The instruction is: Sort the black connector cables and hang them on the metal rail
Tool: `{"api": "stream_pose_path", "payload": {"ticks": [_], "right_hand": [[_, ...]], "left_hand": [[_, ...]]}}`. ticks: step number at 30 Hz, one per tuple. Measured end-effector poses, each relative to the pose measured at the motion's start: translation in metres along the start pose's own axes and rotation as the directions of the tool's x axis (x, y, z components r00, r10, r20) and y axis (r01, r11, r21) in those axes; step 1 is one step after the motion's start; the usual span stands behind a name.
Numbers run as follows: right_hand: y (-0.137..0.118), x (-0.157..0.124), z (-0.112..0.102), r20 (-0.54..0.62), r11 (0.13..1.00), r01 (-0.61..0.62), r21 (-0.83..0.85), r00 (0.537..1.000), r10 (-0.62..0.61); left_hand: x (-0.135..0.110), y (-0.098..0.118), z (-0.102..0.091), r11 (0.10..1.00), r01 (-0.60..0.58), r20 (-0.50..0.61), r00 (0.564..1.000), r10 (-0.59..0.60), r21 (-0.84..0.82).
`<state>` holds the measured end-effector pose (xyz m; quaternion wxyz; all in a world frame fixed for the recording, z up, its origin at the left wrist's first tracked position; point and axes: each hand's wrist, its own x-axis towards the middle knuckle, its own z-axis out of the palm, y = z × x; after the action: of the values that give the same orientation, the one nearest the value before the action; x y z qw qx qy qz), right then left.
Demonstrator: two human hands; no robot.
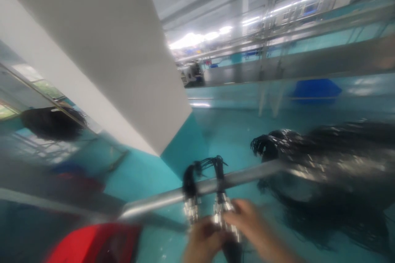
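The picture is smeared by motion. Two bundles of black cables [203,172] with silver connector ends hang over a grey metal rail [160,201]. My left hand [202,242] is closed low at the bottom, on the right bundle's silver connectors [224,213]. My right hand [253,226] reaches in from the right, its fingers curled on the same connectors. The left bundle [189,199] hangs free beside them.
A big heap of black cables [324,160] lies on the teal table to the right. A white pillar [117,57] rises at left. A red object [95,242] sits bottom left, a blue bin [314,90] at the back, another dark cable pile [51,123] far left.
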<state>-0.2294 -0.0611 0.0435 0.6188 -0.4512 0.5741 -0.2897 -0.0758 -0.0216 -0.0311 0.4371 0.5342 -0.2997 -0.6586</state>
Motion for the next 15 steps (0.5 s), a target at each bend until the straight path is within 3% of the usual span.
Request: {"api": "stream_pose_path", "payload": {"ticks": [3, 10, 13, 15], "right_hand": [[0.003, 0.004, 0.002, 0.014, 1.000, 0.022, 0.007, 1.000, -0.023], [-0.004, -0.008, -0.002, 0.190, 0.887, -0.084, 0.454, 0.982, -0.004], [-0.006, -0.010, -0.005, 0.273, 0.863, -0.142, 0.485, 0.962, 0.005], [-0.007, -0.011, -0.006, 0.270, 0.861, -0.144, 0.487, 0.963, 0.008]], "left_hand": [[0.003, -0.007, -0.003, 1.000, -0.026, -0.043, 0.999, 0.027, 0.017], [-0.002, -0.002, -0.003, 0.992, -0.045, 0.034, 0.998, 0.050, -0.122], [-0.006, 0.002, 0.001, 0.972, -0.053, 0.044, 0.997, 0.064, -0.227], [-0.009, 0.007, 0.004, 0.960, -0.027, 0.061, 0.997, 0.046, -0.279]]}}
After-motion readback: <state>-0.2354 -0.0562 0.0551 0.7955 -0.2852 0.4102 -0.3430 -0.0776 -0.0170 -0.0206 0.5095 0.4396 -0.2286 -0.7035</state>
